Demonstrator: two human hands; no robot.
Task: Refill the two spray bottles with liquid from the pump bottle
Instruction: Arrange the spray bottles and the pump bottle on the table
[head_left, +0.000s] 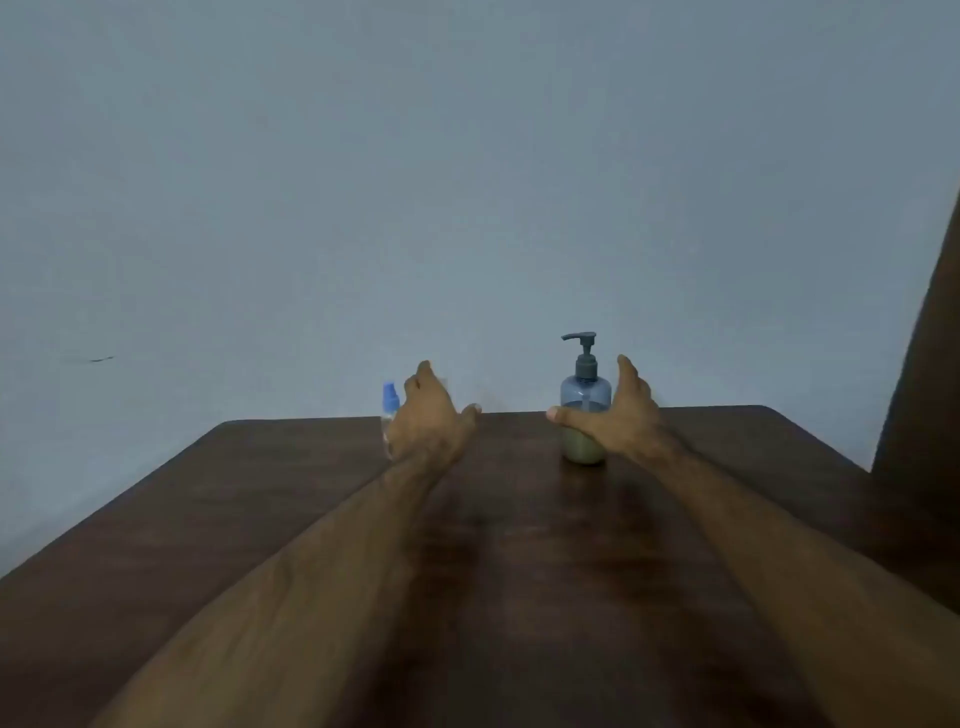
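While both hands open, wrap right hand (621, 415) round pump bottle (584, 410) body, left hand (428, 421) onto blue-capped spray bottle (389, 410) left of it.

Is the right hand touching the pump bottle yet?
Cannot tell. In the head view the right hand lies open across the front of the pump bottle, thumb overlapping it, but contact isn't plainly visible.
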